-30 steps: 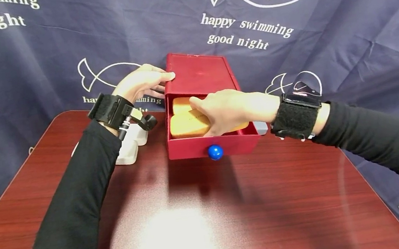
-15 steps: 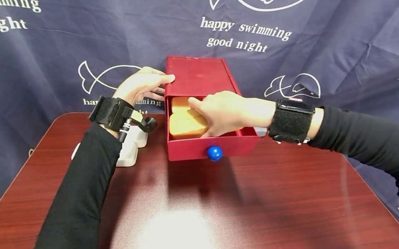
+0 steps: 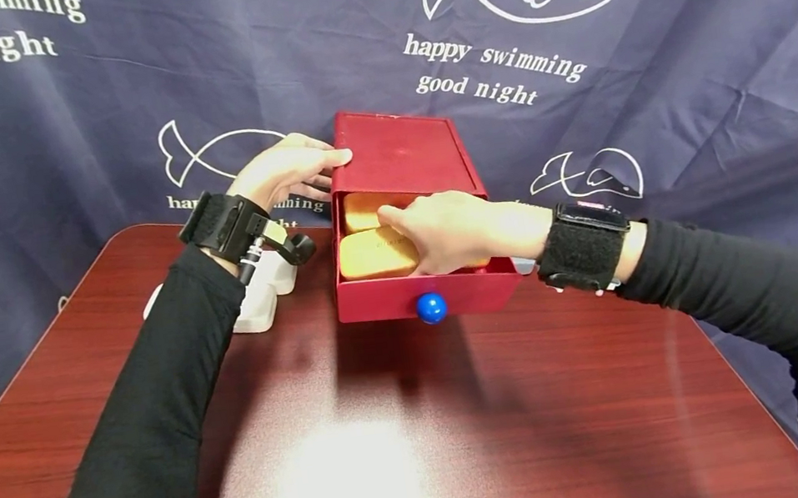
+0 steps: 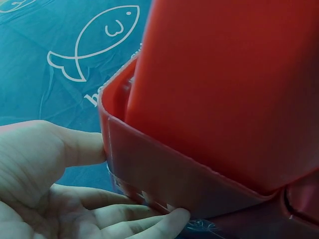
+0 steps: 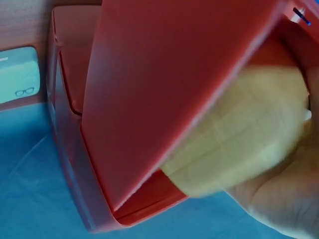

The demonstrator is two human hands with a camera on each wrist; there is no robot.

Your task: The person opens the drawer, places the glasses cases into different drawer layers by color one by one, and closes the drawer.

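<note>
A red drawer box (image 3: 397,152) stands on the table, its drawer (image 3: 375,298) pulled out, with a blue ball knob (image 3: 431,308) on the front. Inside lie yellow, rounded, loaf-like blocks. One yellow block (image 3: 379,253) sits near the drawer front, marked with small dark print. Behind it is another yellow block (image 3: 362,212). My right hand (image 3: 445,230) reaches into the drawer and grips the front block between thumb and fingers; its fingertips are hidden. Against the box's left side my left hand (image 3: 286,171) rests, thumb at the top edge and fingers extended along the side (image 4: 124,216).
White rounded objects (image 3: 258,301) stand on the table left of the box, partly behind my left sleeve. A pale case (image 5: 19,74) with a glasses drawing lies by the box's other side. Behind hangs a dark blue curtain (image 3: 341,38) with fish prints.
My right hand has lowered slightly together with the front yellow block, and the line between the two blocks shows more clearly. My left hand stays on the box.
</note>
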